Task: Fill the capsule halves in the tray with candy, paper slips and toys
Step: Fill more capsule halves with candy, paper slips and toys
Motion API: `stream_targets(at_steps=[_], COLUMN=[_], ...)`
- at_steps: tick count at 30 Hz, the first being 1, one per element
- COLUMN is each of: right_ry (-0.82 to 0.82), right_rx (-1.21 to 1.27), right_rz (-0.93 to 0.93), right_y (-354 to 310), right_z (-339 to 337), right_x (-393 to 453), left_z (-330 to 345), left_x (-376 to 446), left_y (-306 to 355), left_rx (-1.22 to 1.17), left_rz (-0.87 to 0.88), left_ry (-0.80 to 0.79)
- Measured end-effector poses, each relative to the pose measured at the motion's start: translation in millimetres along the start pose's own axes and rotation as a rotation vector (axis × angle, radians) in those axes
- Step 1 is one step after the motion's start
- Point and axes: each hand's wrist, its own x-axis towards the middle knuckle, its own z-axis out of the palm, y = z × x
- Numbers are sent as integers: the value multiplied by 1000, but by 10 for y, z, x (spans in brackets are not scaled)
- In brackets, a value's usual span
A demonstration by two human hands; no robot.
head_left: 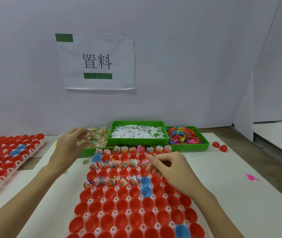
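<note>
Left hand (69, 145): raised over the far left of the worktop (214, 177), fingers curled round a clear candy packet (81, 142), just beside the candy heap.
Right hand (168, 169): over the right side of the tray (92, 202), fingers bent with thumb and forefinger tips together; whether they pinch anything, cannot tell.
Capsule halves (119, 206): mostly red, a few blue (145, 191), seated open-side up in the white tray at the worktop's middle. Three spaced far rows hold candy, slips and toys; near rows bare inside.
Candy heap (97, 137): green bin at far edge, left of the others.
Paper slips (136, 132): middle green bin, far edge.
Toys (184, 135): mixed colours, right green bin.
Second tray (4, 157): red halves, left edge.
Stray pink toy (251, 177): right side of worktop, well apart from the tray.
Loose red halves (219, 146): two, far right, near the toy bin.
Wall sign (96, 61): white sheet with printed characters.
</note>
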Motion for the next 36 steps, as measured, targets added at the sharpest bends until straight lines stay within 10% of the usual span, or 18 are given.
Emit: stream_targets(at_steps=[12,23,36], right_ry=[20,253,56], right_rx=[-24,-108,-674], right_rz=[-12,-25,105], right_y=[65,160,318], right_z=[-13,-68,-179], right_x=[24,217,1395], left_z=[-179,-228,-251], left_x=[-811,-880,-886], left_y=[997,871,846], left_rx=[-628,-116,218], left_rz=[-172,343,620], left_ry=[87,42,90])
